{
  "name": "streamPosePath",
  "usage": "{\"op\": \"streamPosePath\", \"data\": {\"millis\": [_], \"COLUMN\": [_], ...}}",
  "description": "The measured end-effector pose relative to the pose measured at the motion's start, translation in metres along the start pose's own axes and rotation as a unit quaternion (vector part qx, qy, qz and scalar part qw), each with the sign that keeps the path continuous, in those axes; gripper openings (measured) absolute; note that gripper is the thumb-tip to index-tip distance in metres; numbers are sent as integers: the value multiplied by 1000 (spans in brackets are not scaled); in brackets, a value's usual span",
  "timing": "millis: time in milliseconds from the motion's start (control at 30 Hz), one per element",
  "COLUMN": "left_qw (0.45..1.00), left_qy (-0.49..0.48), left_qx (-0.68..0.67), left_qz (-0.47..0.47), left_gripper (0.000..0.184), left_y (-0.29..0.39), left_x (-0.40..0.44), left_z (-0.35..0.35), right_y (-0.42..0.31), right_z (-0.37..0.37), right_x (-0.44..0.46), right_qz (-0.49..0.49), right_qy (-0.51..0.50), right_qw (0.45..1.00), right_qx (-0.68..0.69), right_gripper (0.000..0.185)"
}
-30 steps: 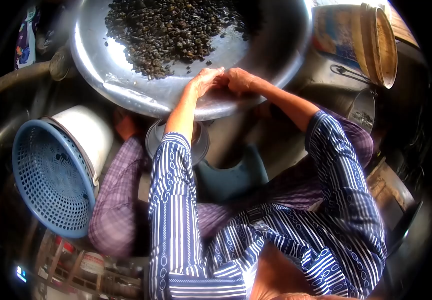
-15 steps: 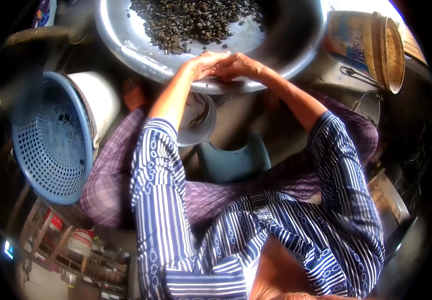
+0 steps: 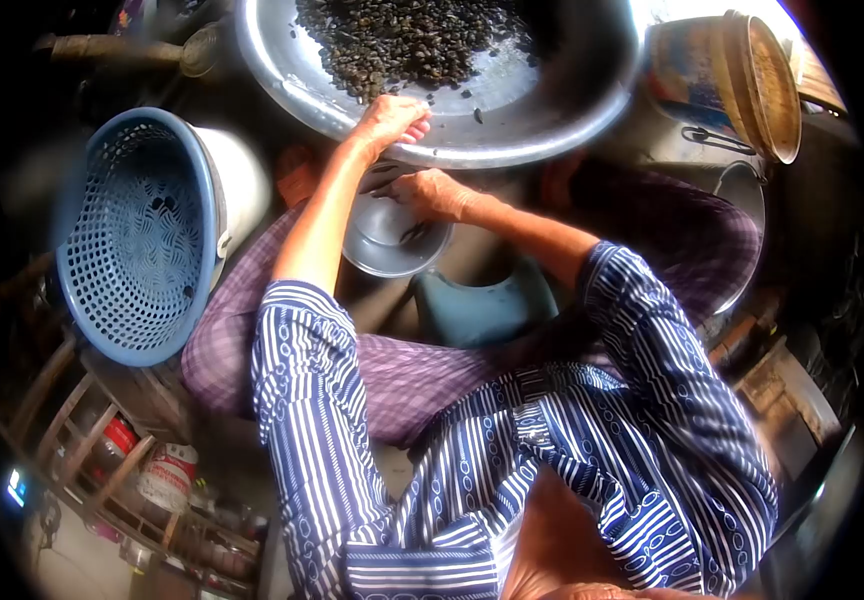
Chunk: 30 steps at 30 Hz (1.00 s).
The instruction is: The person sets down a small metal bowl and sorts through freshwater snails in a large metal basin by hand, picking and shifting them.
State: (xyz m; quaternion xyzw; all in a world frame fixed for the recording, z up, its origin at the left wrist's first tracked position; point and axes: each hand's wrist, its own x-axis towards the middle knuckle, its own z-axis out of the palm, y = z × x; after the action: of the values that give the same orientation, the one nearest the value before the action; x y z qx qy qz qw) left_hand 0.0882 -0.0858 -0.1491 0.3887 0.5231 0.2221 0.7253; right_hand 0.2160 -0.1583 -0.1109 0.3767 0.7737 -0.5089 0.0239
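A wide metal basin [image 3: 342,122] at the top holds a heap of small dark shell-like pieces [image 3: 402,45]. My left hand [image 3: 392,122] is over the basin's near rim, fingers curled in; what they hold, if anything, is hidden. Below that rim, a small grey bowl [image 3: 392,250] sits between my legs, with a few dark bits inside. My right hand [image 3: 437,195] is at the bowl's upper right edge, its fingers closed and pointing over it. Whatever those fingers grip is too hidden to name. One loose dark piece [image 3: 478,116] lies apart from the heap.
A blue perforated basket [image 3: 137,240] rests tilted against a white bucket [image 3: 237,185] at the left. A stained bucket [image 3: 697,70] lies tilted at the upper right. The blue-green low stool [image 3: 487,312] is between my legs. A wooden rack [image 3: 102,480] stands lower left.
My hands were together at the basin's rim and are now apart. The right one has come down to the grey bowl; the left remains by the rim. The whole view has shifted slightly.
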Motion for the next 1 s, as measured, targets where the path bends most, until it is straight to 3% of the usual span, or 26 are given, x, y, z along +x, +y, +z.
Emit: {"op": "streamPosePath", "data": {"millis": [100,133,233,267,300,367,400,500,567,600,700,800,933,967,1000], "left_qw": [994,978,952,902,875,809,772,778,775,773,767,768,756,756,762], "left_qy": [-14,1,-1,-25,-45,-51,-30,-50,-61,-69,-107,-130,-173,-175,-174], "left_qx": [103,188,284,402,463,538,592,576,575,574,578,570,591,590,581], "left_qz": [23,90,118,153,132,232,227,245,253,260,257,260,221,221,226], "left_gripper": [26,25,38,54,64,60,55,43,41,40,40,41,44,44,45], "left_y": [-4,3,-5,6,18,-5,8,9,8,10,19,28,44,43,41], "left_x": [7,2,10,-2,-12,-6,-11,-8,-11,-12,-34,-51,-57,-55,-55], "left_z": [7,20,89,109,131,162,141,140,135,131,104,82,70,70,69], "right_y": [-4,-1,36,52,90,139,128,167,167,165,119,149,159,181,202], "right_z": [-33,-54,-126,-143,-154,-175,-192,-197,-190,-184,-186,-175,-177,-172,-168], "right_x": [-11,-20,-68,-82,-96,-122,-104,-118,-114,-115,-104,-90,-90,-88,-86], "right_qz": [4,15,102,128,75,104,110,114,115,57,130,95,185,127,129], "right_qy": [-62,-84,-122,-119,-89,-9,3,16,-31,-23,-43,-113,-28,-44,-47], "right_qw": [998,995,985,984,986,977,965,941,933,953,953,966,969,953,953], "right_qx": [28,52,75,42,-115,-185,-238,-317,-341,-297,-271,-211,-162,-273,-271], "right_gripper": [20,19,16,16,16,16,19,20,21,12,11,16,20,11,11]}}
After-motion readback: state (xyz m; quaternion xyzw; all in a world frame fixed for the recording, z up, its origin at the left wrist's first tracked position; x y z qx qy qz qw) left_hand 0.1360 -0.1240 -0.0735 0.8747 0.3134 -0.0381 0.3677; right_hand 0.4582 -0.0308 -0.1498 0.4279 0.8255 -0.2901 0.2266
